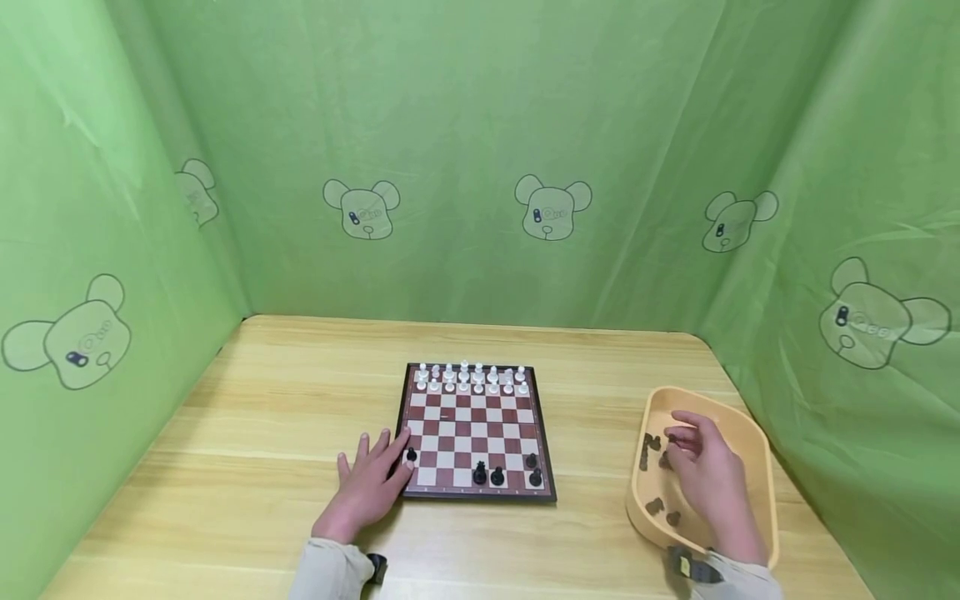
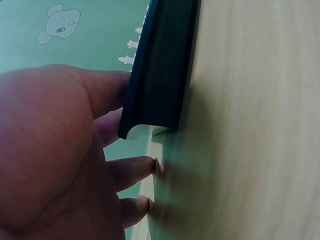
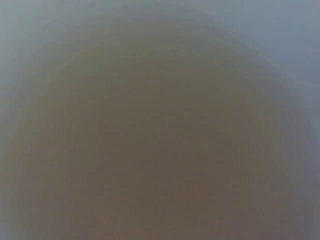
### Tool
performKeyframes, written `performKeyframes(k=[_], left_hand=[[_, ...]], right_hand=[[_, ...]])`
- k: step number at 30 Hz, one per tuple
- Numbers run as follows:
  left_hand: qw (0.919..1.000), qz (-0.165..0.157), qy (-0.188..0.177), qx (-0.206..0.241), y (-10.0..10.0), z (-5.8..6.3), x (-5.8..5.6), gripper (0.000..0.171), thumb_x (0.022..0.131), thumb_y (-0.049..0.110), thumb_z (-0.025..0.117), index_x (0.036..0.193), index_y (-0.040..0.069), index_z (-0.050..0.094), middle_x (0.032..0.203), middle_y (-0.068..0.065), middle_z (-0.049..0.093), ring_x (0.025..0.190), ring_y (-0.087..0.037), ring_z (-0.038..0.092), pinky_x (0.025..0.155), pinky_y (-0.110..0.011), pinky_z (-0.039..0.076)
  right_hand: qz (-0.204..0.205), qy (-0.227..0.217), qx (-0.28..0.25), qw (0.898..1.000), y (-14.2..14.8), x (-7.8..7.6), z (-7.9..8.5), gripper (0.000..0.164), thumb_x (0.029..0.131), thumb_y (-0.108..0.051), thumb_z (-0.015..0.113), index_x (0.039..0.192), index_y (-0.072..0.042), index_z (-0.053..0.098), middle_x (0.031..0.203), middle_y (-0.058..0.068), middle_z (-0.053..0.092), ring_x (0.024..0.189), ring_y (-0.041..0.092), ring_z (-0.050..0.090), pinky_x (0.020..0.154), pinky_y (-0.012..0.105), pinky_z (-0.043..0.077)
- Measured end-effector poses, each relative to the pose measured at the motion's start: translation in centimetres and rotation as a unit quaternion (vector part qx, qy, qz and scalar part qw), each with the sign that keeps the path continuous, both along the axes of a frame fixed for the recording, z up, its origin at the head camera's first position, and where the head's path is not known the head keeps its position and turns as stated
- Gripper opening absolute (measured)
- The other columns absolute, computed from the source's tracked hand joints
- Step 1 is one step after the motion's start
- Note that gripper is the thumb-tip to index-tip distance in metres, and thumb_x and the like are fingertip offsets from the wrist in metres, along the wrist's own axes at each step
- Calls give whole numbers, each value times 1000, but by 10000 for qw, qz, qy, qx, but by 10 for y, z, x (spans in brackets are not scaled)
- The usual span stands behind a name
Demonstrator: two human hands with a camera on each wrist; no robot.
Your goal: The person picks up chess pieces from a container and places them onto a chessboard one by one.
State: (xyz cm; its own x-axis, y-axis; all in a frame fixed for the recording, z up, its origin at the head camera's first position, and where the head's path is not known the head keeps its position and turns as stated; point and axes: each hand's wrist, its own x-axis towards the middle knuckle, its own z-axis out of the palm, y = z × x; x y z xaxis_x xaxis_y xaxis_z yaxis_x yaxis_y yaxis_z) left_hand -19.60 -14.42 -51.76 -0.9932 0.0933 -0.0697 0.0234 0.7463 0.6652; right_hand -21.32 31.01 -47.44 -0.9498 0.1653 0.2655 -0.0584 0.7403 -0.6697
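Left hand [image 1: 369, 483] flat on table [image 1: 247, 433], fingers straight, touching near-left corner of chessboard [image 1: 475, 431]. Right hand [image 1: 703, 473] inside tray [image 1: 757, 450], fingers curled among dark pieces [image 1: 654, 454]; whether it grips one, cannot tell. Right wrist view blurred.

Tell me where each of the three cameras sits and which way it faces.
Head: worn on the head, looking forward and down at the table, chessboard and tray; both hands and sleeves show.
Left wrist: at the left hand, facing along its fingers to the chessboard's dark edge.
Right wrist: a brownish blur; nothing can be made out.
Shared: head and left wrist views both show the left hand at the chessboard.
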Motion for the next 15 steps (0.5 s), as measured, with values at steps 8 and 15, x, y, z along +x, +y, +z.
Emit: performKeyframes(k=[8, 15], left_hand=[[10000, 27, 18, 23, 0, -1, 0, 54, 109, 35, 50, 159, 18, 42, 166, -25, 27, 153, -55, 5, 115, -76, -12], [10000, 2, 42, -23, 0, -1, 0, 54, 109, 35, 50, 159, 18, 43, 165, -26, 28, 153, -55, 6, 115, -77, -10]], right_hand=[[-353, 838, -628, 9939, -19, -2, 5, 41, 91, 3, 72, 131, -3, 61, 114, 15, 75, 87, -21, 54, 74, 3, 48], [-431, 1425, -961, 9842, -36, -2, 9, 35, 89, 0, 77, 122, -5, 67, 102, -3, 76, 83, -7, 59, 68, 6, 48]])
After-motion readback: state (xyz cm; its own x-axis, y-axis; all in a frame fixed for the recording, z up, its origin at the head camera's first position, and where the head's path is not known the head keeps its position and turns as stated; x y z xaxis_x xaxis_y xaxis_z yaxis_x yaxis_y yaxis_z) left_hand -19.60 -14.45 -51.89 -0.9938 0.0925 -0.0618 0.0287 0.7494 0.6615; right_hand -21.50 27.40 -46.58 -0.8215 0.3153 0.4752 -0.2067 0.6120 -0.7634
